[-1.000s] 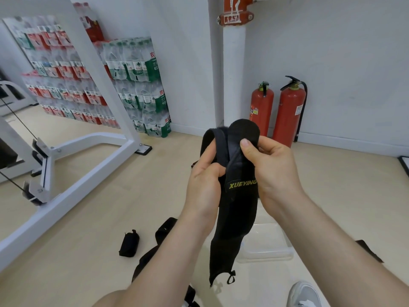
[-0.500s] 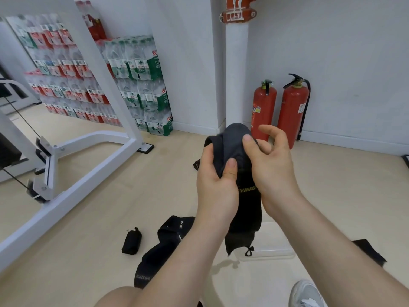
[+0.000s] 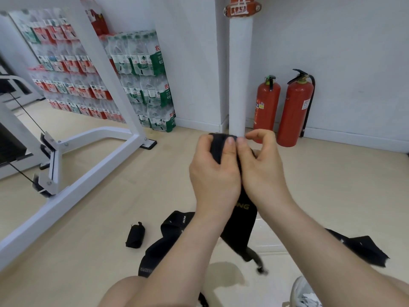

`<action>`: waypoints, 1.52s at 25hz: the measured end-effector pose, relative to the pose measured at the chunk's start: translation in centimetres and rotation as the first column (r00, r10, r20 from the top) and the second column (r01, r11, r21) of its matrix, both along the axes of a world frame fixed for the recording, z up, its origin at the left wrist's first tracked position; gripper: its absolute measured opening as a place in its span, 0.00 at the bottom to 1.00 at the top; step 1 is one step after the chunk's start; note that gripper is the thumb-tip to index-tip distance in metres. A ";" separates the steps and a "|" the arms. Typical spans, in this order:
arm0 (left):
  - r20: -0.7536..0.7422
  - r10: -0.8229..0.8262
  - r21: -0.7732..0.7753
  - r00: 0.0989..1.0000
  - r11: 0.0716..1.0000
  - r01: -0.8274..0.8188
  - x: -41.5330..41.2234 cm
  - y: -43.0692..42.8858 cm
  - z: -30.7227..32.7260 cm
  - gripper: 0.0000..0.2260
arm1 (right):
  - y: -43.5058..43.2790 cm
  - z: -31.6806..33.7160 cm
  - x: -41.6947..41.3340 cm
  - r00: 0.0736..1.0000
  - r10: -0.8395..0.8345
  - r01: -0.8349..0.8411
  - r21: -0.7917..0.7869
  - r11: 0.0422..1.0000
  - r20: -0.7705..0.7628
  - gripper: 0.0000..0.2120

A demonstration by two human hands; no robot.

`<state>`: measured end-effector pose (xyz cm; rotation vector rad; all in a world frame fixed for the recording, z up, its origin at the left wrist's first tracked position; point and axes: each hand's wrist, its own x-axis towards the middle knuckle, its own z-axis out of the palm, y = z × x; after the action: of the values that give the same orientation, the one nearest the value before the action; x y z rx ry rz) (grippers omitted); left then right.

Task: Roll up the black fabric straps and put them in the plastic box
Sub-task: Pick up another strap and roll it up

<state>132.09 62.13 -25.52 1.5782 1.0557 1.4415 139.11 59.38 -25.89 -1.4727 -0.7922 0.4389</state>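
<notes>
Nearest: a shoe at bottom right and a bare knee at bottom centre, both on a pale floor. Just past the knee a loose strap lies unrolled and crumpled. A little to its left, not touching it, a rolled strap sits as a tight bundle on the floor, not in the box. A third strap lies flat out to the right, with a frayed end. The plastic box is clear and stands on the floor under the forearms. It is mostly hidden, so I can't tell if anything is inside.

Middle: the left hand and right hand are pressed side by side, both clamped on the rolled top of the held strap, which is up in the air above the box. The right forefinger is lifted off. The tail hangs limp, and its end is blurred.

Handling, as a judgement: the strap is light, soft, floppy woven fabric, not fragile and more grippy than slippery. The roll will likely spring loose if released. Pinch across the full width of the roll with a thumb on the outer turn, and keep the tail slightly taut while winding.

Far: a white metal frame at left, a white pipe, two fire extinguishers against the wall, and stacked water bottle packs.
</notes>
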 end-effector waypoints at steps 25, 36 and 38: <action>0.298 -0.304 -0.457 0.905 0.786 0.415 -0.7 0.7 0.6 0.17 | -1.5 0.2 1.0 0.880 0.471 -0.436 -0.285 0.853 0.063 0.20; -0.843 0.047 0.052 0.536 0.999 -0.005 -4.5 3.9 1.4 0.34 | -1.9 1.1 4.5 0.841 0.524 -0.536 -0.331 0.777 -0.133 0.15; -0.588 -0.273 -0.314 0.761 0.945 0.096 -5.1 4.5 1.1 0.24 | -2.0 1.4 5.5 0.849 0.438 -0.508 -0.229 0.830 -0.297 0.10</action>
<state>126.97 66.59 -24.39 1.9437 1.3467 0.5880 144.59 57.38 -24.53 -1.4538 -0.9322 1.1395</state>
